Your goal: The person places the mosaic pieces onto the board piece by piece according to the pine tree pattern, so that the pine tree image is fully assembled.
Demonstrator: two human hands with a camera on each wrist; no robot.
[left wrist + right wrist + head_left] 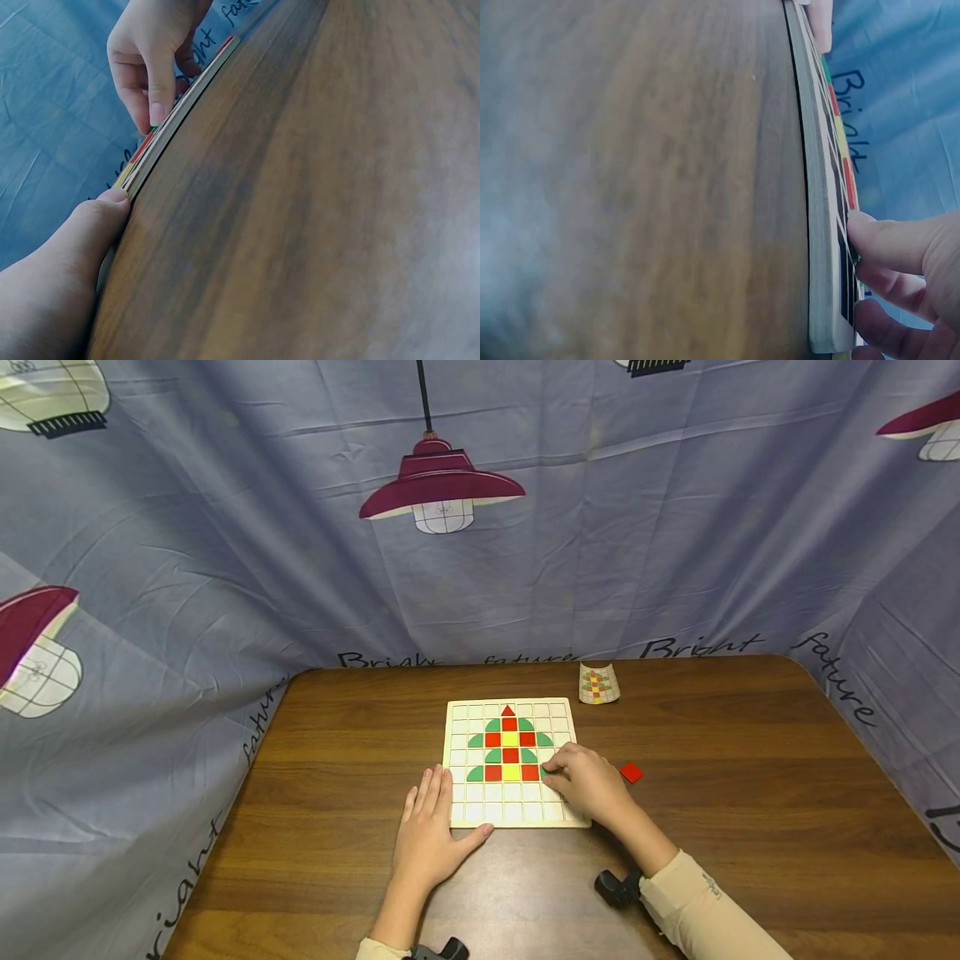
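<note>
A cream square-grid board (pixel 480 814) carries a pattern of red and yellow squares, green quarter-circles and a red triangle (pixel 507 711) on top. My left hand (pixel 427 835) lies along its left side with straight fingers, the thumb at the front edge. In the left wrist view that thumb (pixel 105 214) touches the board's edge (pixel 180 112). At the right end of the lowest patterned row, my right hand (pixel 592 783) pinches a green piece (pixel 545 772), mostly hidden by the fingertips. The right wrist view shows this hand (pixel 907 255) low over the board (pixel 821 225).
A loose red square (pixel 632 772) lies on the brown wooden table (pixel 360 735), right of my right hand. Behind the board stands a curved card (pixel 599 685) printed with a similar pattern. A printed grey-blue curtain (pixel 300 527) surrounds the table's back and sides.
</note>
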